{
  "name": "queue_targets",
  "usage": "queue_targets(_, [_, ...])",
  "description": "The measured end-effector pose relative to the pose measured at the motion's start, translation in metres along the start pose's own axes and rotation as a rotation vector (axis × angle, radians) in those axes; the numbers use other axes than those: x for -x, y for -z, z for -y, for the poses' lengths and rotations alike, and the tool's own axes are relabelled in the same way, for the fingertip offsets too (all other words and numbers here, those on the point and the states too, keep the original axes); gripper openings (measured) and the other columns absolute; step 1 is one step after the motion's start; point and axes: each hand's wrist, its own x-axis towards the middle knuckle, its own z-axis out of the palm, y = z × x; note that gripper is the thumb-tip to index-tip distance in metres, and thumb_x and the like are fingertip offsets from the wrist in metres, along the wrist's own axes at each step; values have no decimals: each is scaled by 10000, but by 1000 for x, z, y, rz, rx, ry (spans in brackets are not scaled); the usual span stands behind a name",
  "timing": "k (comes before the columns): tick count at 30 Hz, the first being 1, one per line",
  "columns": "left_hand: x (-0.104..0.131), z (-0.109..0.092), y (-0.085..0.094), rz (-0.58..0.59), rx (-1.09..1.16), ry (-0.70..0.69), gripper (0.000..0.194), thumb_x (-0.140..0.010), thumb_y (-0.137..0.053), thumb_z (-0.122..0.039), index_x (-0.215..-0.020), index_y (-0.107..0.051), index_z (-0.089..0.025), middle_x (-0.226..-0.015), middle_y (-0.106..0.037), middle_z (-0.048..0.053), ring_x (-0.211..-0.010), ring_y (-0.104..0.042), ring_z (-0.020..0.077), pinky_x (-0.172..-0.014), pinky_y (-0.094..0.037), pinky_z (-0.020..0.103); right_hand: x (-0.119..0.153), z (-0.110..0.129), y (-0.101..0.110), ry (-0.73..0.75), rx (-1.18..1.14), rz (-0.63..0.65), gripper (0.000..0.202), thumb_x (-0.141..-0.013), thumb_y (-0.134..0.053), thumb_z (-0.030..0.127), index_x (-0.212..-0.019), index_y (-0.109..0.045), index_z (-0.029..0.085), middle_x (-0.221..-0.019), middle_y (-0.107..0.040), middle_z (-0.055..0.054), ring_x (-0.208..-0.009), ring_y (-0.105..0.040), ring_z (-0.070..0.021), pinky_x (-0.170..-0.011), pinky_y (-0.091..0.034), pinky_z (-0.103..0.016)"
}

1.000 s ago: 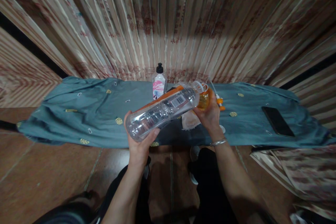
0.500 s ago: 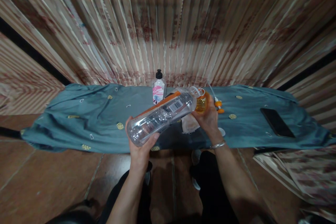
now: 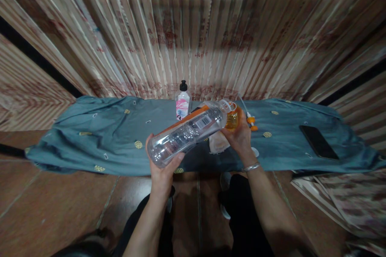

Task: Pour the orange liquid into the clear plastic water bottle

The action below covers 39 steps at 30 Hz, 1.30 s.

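My left hand point(image 3: 164, 168) is wrapped round the base of a large clear plastic bottle point(image 3: 187, 134) with an orange-edged label and a barcode. The bottle is tilted, its neck up and to the right. At that neck, my right hand point(image 3: 239, 138) grips a smaller bottle point(image 3: 232, 120) of amber liquid. The two mouths are close together; I cannot tell whether they touch. An orange and white pump top point(image 3: 251, 122) with a clear tube lies just right of my right hand. Below the clear bottle's neck rests a pale crumpled cloth point(image 3: 218, 143).
Behind the tilted bottle stands a clear bottle point(image 3: 182, 102) with a pink label and black cap. A black phone point(image 3: 319, 141) lies on the right of the green cloth-covered table point(image 3: 114, 128). A white round cap point(image 3: 255, 151) sits near my right wrist. Striped curtains hang behind.
Almost nothing differs. Both hands keep hold of their bottles in nearly the same pose, with only a slight shift of the view.
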Motion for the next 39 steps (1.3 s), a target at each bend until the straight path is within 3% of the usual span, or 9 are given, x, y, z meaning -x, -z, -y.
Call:
queue_targets(7, [1,2,-2,-30,9,10,1148,-589,-1174,-349,-1540,-532,-321,-1312,-816,69,-1092,-868,280,-1022,-710,419,2,-6,0,-4,-8,20,745,-883,-868,497,-1521,-608,214,-1336,-833,-169,-1212,-830,-380,-1068,-715,-584])
queue_targets(13, [3,2,0,-44,-1,68,1189,-591,-1174,-375,-1580,-516,-322,-1387,-799,91,-1154,-848,298,-1069,-692,458,0,-4,0,6,-24,2,721,-862,-882,488,-1477,-636,204,-1289,-849,-158,-1154,-841,-368,-1037,-729,-566])
queue_targets(20, [2,3,6,-49,-18,101,1190,-610,-1167,-397,-1594,-501,-345,-1323,-805,60,-1094,-831,265,-1026,-677,421,-2,-1,2,-8,-28,27,705,-848,-891,529,-1433,-657,213,-1312,-842,-155,-1165,-829,-361,-992,-730,-534])
queue_targets(32, [-2,2,-16,-135,29,82,1163,-513,-1178,-455,-1509,-593,-323,-1321,-795,56,-1113,-802,257,-986,-650,371,-4,-6,-2,-35,-27,34,764,-856,-861,507,-1509,-619,192,-1363,-830,-188,-1250,-825,-385,-1074,-711,-568])
queue_targets(39, [-13,6,2,-54,-12,86,1166,-547,-1178,-436,-1559,-608,-333,-1410,-799,97,-1217,-816,316,-1042,-676,429,-3,-7,-1,-43,-17,27,818,-835,-897,551,-1518,-609,205,-1353,-832,-189,-1232,-829,-402,-1043,-718,-589])
